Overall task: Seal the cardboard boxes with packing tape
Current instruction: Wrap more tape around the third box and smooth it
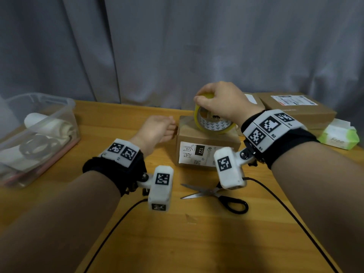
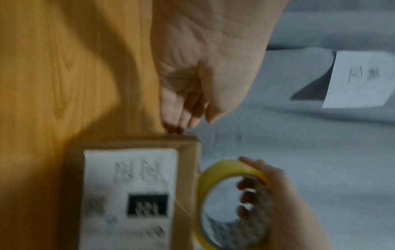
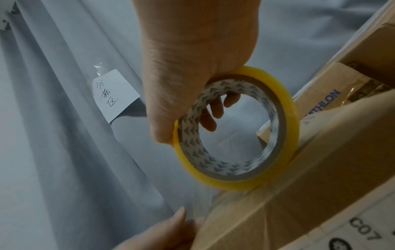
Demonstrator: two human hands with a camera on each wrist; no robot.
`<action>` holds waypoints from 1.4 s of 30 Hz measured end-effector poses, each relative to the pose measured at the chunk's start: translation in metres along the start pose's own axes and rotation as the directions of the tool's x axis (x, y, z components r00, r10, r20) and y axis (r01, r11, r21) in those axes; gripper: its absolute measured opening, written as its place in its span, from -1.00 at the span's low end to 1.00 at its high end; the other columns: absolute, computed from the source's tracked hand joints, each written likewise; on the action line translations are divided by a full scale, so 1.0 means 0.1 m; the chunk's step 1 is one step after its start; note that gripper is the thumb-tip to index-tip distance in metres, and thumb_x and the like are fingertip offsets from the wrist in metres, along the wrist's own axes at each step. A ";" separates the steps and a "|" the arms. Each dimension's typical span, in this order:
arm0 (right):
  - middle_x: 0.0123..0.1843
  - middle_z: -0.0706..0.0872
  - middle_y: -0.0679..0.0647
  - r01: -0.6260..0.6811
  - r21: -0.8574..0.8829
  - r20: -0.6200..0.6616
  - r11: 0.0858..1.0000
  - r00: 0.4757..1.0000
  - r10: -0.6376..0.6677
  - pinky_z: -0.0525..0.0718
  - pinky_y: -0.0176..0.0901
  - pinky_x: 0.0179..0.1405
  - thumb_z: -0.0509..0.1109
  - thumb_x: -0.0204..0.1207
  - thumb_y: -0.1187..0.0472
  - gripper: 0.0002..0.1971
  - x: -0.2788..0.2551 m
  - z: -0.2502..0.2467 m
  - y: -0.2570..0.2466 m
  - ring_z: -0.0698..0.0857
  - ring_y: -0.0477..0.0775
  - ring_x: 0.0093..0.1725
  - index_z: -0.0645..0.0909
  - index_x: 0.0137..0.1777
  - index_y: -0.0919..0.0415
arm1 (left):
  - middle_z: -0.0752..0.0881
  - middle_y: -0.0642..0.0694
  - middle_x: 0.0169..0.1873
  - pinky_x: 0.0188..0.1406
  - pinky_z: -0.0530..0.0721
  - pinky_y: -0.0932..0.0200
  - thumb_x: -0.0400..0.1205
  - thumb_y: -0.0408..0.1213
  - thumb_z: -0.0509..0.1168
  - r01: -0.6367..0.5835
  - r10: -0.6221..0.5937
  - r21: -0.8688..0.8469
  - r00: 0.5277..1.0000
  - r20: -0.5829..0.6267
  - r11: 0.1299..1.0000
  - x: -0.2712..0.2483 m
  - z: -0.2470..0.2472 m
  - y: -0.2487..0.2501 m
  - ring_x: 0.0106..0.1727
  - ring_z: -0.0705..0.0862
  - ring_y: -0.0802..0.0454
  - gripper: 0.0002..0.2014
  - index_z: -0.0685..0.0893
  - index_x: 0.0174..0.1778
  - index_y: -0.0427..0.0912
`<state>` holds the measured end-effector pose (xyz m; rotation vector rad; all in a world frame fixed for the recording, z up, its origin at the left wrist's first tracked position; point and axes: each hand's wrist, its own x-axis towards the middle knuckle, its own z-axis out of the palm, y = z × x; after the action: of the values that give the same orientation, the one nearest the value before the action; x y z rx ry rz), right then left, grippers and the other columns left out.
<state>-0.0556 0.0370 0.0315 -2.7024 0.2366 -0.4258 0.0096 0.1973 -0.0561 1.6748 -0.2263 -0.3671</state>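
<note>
— Right hand [image 1: 220,101] first: what has it got?

— My right hand grips the roll of tape [image 1: 213,120], thumb over the yellow outer rim, fingers [image 3: 215,110] curled through the hole. I hold the roll on edge on top of the small box [image 1: 206,142], at the middle of the table [image 1: 122,115]. The core is white with rows of grey triangles. A clear strip seems to run from the roll along the box top towards my left hand [image 1: 155,131].

— And the left?

— Its fingertips [image 2: 173,128] are bunched at the top left edge of the box. The wrist view is blurred, so I cannot tell whether they pinch the tape end or only press there.

— Anything readable?

— The box's front label carries handwritten characters, a black patch with "122", and "C07" at the right. Behind it a second box [image 3: 333,99] shows "THLON" in blue. A paper note [image 3: 115,94] with handwriting hangs on the grey curtain [image 1: 177,46]. The green pack [image 1: 338,137] at the far right reads "free".

— What else is around?

— Scissors [image 1: 214,194] lie open in front of the box, and a clear bin [image 1: 37,131] stands at the left.
</note>
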 end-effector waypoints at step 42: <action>0.44 0.61 0.08 -0.032 0.109 -0.099 0.994 0.994 0.043 0.45 -0.16 0.31 0.24 0.59 -0.26 -0.41 -0.29 -0.15 0.42 0.54 0.10 0.43 0.51 0.49 0.09 | -0.04 -0.29 0.66 0.63 -0.10 0.04 0.58 0.37 -0.12 -0.474 0.085 0.881 0.877 0.472 -0.005 -0.16 0.47 0.24 0.68 -0.06 -0.12 -0.06 -0.04 0.66 -0.35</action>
<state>-0.0915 -0.0001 0.0200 -2.5708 0.2846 -0.5489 -0.0216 0.1561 -0.0359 2.9115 -1.3495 -0.0580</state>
